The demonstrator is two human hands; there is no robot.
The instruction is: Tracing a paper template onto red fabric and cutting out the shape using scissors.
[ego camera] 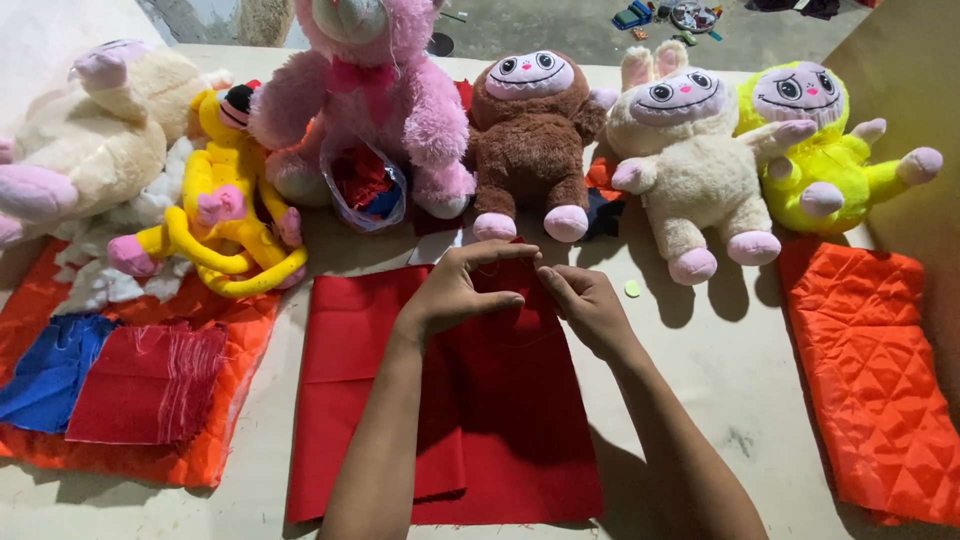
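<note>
Currently both hands are working at the top edge of the flat red fabric sheet (pixel 440 400) lying on the beige surface (pixel 700 370). Left hand (pixel 455 290) is pinching with thumb and fingers nearly closed, apparently on the cloth edge or a fine thread; too small to tell which. Right hand (pixel 590 305) is meeting it fingertip to fingertip, grip also pinched tight, contents not resolvable. Red sheet is sitting centred, just below the brown plush monkey (pixel 530 140).

Progress, judging by layout: cloth is spread out flat, no visible shaping or stitching on it, so work is looking early.

Nearby: pink plush toy (pixel 365 100) with a clear bag of scraps (pixel 365 185), cream plush rabbit (pixel 685 160), yellow-green plush toy (pixel 820 150), yellow long-armed plush (pixel 225 215). Orange quilted fabric (pixel 870 380) is lying well apart to the right; more orange quilt (pixel 215 450) to the left is carrying a small red piece (pixel 145 385) and a blue piece (pixel 50 370).
</note>
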